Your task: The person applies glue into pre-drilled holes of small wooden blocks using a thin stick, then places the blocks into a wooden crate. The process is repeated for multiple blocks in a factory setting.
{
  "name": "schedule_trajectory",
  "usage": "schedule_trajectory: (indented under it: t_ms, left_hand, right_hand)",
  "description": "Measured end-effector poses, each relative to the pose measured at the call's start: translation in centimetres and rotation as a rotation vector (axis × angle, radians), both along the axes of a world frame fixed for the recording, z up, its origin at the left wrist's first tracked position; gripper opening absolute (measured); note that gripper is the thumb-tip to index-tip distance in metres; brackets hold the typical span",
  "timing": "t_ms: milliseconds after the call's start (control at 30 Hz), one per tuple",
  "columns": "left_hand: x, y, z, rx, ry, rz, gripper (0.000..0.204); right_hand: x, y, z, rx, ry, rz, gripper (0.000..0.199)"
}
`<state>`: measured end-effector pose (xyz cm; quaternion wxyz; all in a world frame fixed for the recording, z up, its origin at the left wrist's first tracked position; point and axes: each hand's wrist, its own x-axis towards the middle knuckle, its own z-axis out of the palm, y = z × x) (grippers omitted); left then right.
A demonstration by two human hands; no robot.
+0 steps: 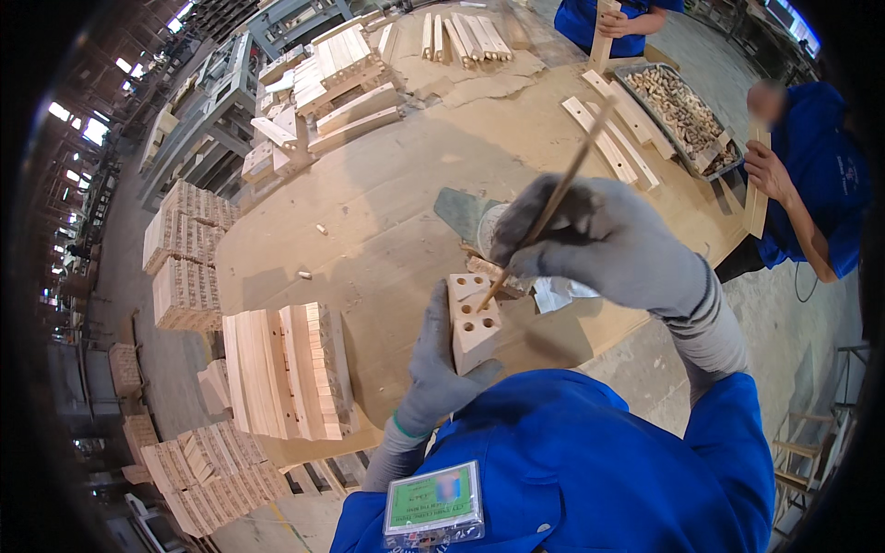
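Note:
My left hand point(431, 369), in a grey glove, grips a bundle of pale wooden pieces point(474, 343) upright, with several round drilled holes in the end facing up. In my gloved right hand point(604, 244) is a thin wooden stick point(575, 164), pinched between thumb and fingers and slanting down to the left. Its lower tip meets the drilled end at one of the holes; whether it goes inside I cannot tell. Just behind the pieces stands a pale round container point(493, 227), partly hidden by my right hand.
Stacked wooden pieces point(267, 373) lie at the table's left edge, with more stacks point(184, 293) beyond. Loose dowels point(305, 275) rest on the cardboard-covered table point(387, 221). At the far right, a tray point(728, 169) holds many dowels. Two co-workers in blue point(830, 175) hold wooden bars there.

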<state>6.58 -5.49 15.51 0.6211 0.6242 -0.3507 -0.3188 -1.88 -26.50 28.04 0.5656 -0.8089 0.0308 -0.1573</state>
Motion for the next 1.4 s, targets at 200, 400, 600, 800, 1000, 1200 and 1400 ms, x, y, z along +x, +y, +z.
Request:
schedule_trajectory:
  t_ms: [200, 400, 600, 800, 1000, 1200, 1400]
  left_hand:
    - [6.9, 4.7, -0.4, -0.171, 0.275, 0.362, 0.057]
    - [13.5, 6.4, -1.8, -0.564, 0.687, 0.499, 0.059]
    - [14.6, 7.7, -4.5, -0.672, 0.768, 0.7, 0.043]
    - [13.4, 7.3, -3.4, -0.642, 0.664, 0.707, 0.044]
    - [11.4, 6.8, -1.4, -0.595, 0.629, 0.665, 0.046]
    - [9.6, 5.3, -0.1, -0.568, 0.694, 0.499, 0.057]
    - [5.2, 0.9, 4.8, -0.54, 0.69, 0.38, 0.062]
  right_hand:
    - [-2.1, -0.2, 0.6, 0.43, -0.281, -0.18, 0.018]
    - [-3.6, -0.1, -0.9, 0.471, -0.184, -0.423, 0.021]
    - [-3.7, 1.3, -0.8, 0.558, -0.213, -0.282, 0.033]
    - [-4.6, 1.9, -0.7, 0.575, -0.21, -0.241, 0.039]
    - [-5.4, 2.7, -0.7, 0.505, -0.199, -0.234, 0.044]
    - [-6.7, 2.4, -2.0, 0.537, -0.189, -0.173, 0.044]
    - [-6.8, 2.5, -5.3, 0.175, -0.115, -0.048, 0.054]
